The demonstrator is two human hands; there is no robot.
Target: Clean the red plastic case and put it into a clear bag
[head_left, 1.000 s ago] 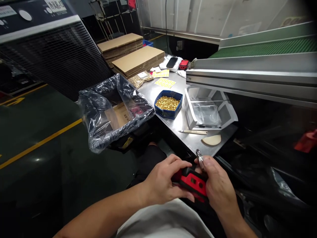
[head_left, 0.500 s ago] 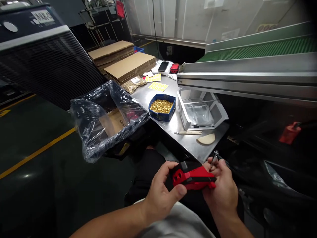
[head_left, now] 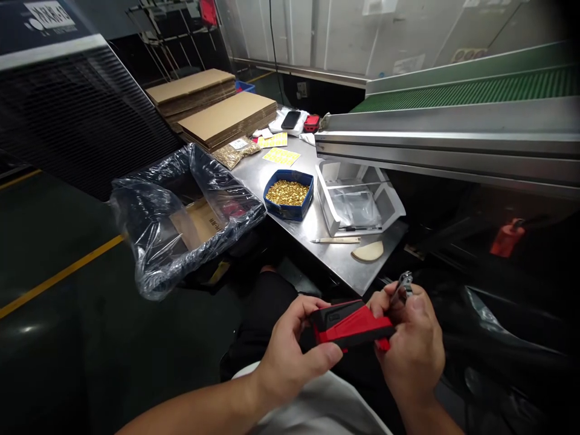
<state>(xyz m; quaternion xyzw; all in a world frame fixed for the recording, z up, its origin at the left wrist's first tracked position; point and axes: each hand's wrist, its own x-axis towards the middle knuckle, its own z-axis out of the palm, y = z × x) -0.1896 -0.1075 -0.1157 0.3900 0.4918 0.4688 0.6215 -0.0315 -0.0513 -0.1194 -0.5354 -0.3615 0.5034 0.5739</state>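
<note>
Over my lap, my left hand [head_left: 294,350] grips the left end of a red-and-black plastic casing [head_left: 351,323], thumb along its near side. My right hand [head_left: 414,344] is closed on a small silver nail clipper [head_left: 402,287], whose metal end sticks up past the fingers. Those same right fingers touch the casing's right end. The lower part of the clipper is hidden in the hand. Beyond, on the metal table [head_left: 335,266], lie a thin knife with a pale handle [head_left: 338,240] and a half-round pale piece [head_left: 368,252].
A blue bin [head_left: 290,211] holds small gold-coloured parts, beside a grey-white tray [head_left: 328,211] with clear bags and a pen. A plastic-lined crate [head_left: 158,275] stands left, cardboard stacks [head_left: 229,118] behind it. A green conveyor [head_left: 471,90] overhangs the right.
The casing has turned in my hands, so its flat black-and-red face shows instead of the end with holes. The nail clipper has shifted slightly right and up. The whole view has swung slightly.
</note>
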